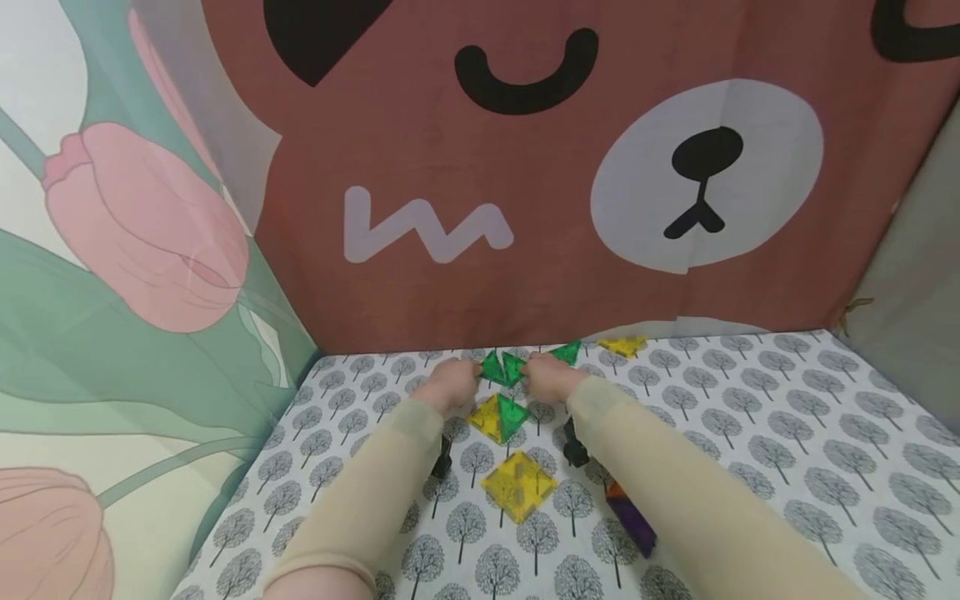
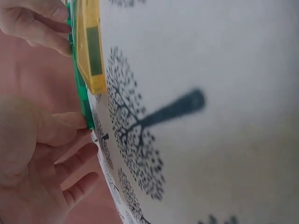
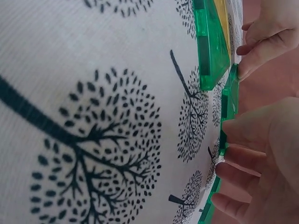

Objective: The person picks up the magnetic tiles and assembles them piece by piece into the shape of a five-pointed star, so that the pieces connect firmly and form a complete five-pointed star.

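Observation:
Two translucent green triangular magnetic tiles lie close together near the back of the cloth. My left hand (image 1: 453, 383) pinches the outer edge of the left green tile (image 1: 491, 368) between thumb and forefinger, its other fingers loose. My right hand (image 1: 551, 377) holds the right green tile (image 1: 513, 369) by its outer side. In the right wrist view, the thumb rests on that green tile (image 3: 227, 105). Just nearer lies a diamond made of a yellow triangle (image 1: 486, 418) and a green triangle (image 1: 512, 418). A yellow square (image 1: 519, 487) lies closer still, between the forearms.
Behind the right hand lies another green triangle (image 1: 567, 353), with a yellow tile (image 1: 624, 346) farther right. An orange and purple piece (image 1: 633, 523) is partly under the right forearm. A brown bear-print curtain (image 1: 420, 300) closes off the back; a tulip-print curtain (image 1: 150, 367) hangs at left.

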The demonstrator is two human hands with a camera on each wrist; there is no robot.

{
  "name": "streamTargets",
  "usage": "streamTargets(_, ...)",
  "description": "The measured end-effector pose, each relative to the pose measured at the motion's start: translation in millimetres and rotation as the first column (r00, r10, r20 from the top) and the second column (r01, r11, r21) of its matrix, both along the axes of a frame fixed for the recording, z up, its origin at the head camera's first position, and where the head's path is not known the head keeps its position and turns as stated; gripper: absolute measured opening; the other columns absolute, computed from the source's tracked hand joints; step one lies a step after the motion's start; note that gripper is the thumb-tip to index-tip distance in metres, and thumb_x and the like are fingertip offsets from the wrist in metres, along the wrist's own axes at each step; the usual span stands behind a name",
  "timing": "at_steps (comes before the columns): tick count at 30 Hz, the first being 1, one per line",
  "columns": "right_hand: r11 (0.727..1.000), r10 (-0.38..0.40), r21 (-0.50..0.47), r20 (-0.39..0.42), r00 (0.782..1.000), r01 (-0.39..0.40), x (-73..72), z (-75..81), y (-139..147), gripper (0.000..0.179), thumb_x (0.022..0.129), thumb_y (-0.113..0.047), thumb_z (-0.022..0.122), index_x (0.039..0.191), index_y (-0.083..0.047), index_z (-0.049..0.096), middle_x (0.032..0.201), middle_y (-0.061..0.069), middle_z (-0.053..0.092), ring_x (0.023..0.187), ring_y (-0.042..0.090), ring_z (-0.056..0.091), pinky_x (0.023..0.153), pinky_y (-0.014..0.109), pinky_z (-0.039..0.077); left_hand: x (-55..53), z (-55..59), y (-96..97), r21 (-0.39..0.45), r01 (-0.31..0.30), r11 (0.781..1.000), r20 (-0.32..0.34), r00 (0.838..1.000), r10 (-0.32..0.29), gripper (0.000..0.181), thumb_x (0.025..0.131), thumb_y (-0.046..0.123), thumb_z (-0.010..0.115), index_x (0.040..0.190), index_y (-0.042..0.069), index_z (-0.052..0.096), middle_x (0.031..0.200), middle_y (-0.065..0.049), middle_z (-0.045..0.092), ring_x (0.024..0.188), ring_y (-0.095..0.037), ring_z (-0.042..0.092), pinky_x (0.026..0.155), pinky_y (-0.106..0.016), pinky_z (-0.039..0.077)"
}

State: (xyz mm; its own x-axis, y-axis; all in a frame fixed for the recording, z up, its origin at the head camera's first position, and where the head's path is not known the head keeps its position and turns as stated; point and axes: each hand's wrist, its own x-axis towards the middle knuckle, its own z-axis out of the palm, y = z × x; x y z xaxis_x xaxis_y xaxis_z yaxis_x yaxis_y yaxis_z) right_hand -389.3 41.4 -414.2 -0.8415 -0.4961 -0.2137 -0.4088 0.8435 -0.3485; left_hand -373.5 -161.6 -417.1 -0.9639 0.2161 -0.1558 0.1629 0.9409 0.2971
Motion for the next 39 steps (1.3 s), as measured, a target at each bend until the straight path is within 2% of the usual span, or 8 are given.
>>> streamTargets(5,1.0,-0.017,-0.006,0.009,1.0,0.017,-1.2,-3.3,0,0.042,0.104,-0.011,0.046,0.146,-0.005,0.047,0.146,0.015,0.042,0.136,0.032,0.038,0.084,0.037,0.043,-1.9,-2.8,-3.4,0.039,0.013,0.999,0.0,1.0,-0.013,0.054,0.096,-0.005,0.054,0.147,0.014,0.048,0.148,-0.003,0.047,0.132,-0.025,0.046,0.07,-0.032,0.046)
streamTargets(17,1.0,-0.021,0.002,-0.04,0.999,0.022,2.4,-5.5,-1,0.042,0.105,-0.012,0.045,0.145,-0.004,0.048,0.144,0.017,0.044,0.121,0.028,0.05,0.078,0.036,0.047,-2.0,-5.2,0.4,-0.025,0.041,0.999,-0.034,0.999,-0.042,0.045,0.106,0.011,0.043,0.15,0.016,0.044,0.153,-0.003,0.041,0.142,-0.033,0.03,0.115,-0.047,0.027)
streamTargets(22,0.999,-0.021,0.029,-0.045,0.999,0.022,6.7,-3.0,-1,0.044,0.102,-0.009,0.048,0.146,-0.006,0.048,0.147,0.017,0.041,0.131,0.033,0.044,0.086,0.037,0.047,-2.4,-3.1,5.4,-0.132,0.07,0.989,-0.052,0.996,-0.077,0.044,0.106,0.011,0.038,0.15,0.016,0.045,0.154,-0.001,0.039,0.142,-0.032,0.032,0.114,-0.048,0.029)
streamTargets(27,1.0,-0.007,-0.017,-0.012,1.0,0.007,4.3,0.7,3,0.044,0.101,-0.005,0.047,0.145,-0.003,0.048,0.149,0.016,0.042,0.117,0.03,0.053,0.074,0.035,0.044,-5.0,4.7,12.0,-0.111,0.034,0.993,-0.045,0.998,-0.039,0.04,0.104,0.007,0.041,0.141,0.014,0.055,0.146,-0.005,0.049,0.13,-0.024,0.046,0.091,-0.036,0.046)
streamTargets(29,0.997,-0.019,-0.073,-0.01,1.0,0.018,2.1,4.5,11,0.046,0.1,0.001,0.044,0.146,-0.001,0.045,0.151,0.017,0.041,0.122,0.032,0.051,0.078,0.036,0.045,-4.2,9.6,14.8,-0.071,0.005,0.998,-0.049,0.999,-0.008,0.035,0.102,0.005,0.042,0.128,0.01,0.065,0.138,-0.006,0.054,0.119,-0.024,0.051,0.081,-0.037,0.045)
streamTargets(33,0.984,-0.095,-0.158,-0.078,0.992,0.082,-3.3,18.0,45,0.058,0.091,0.012,0.039,0.148,0.004,0.039,0.151,0.023,0.037,0.141,0.04,0.03,0.102,0.044,0.042,0.7,22.3,29.9,-0.015,0.001,1.0,-0.084,0.996,-0.002,0.041,0.1,0.003,0.038,0.131,0.01,0.063,0.142,-0.008,0.05,0.128,-0.029,0.043,0.1,-0.041,0.038)
streamTargets(36,0.972,-0.163,-0.188,-0.107,0.981,0.141,-8.2,27.9,83,0.06,0.087,0.014,0.039,0.146,0.009,0.037,0.15,0.028,0.036,0.127,0.038,0.047,0.09,0.04,0.05,1.0,28.9,51.1,-0.008,0.042,0.999,-0.108,0.993,-0.043,0.051,0.099,0.002,0.035,0.146,0.014,0.05,0.152,-0.011,0.04,0.143,-0.032,0.028,0.117,-0.046,0.02)
streamTargets(39,0.964,-0.211,-0.183,-0.101,0.972,0.19,-13.8,28.1,121,0.057,0.088,0.014,0.039,0.145,0.012,0.036,0.149,0.031,0.036,0.115,0.038,0.054,0.074,0.036,0.048,-0.6,31.5,75.7,-0.022,0.072,0.997,-0.112,0.991,-0.075,0.05,0.101,0.006,0.038,0.149,0.017,0.047,0.153,-0.015,0.037,0.143,-0.033,0.028,0.116,-0.045,0.024)
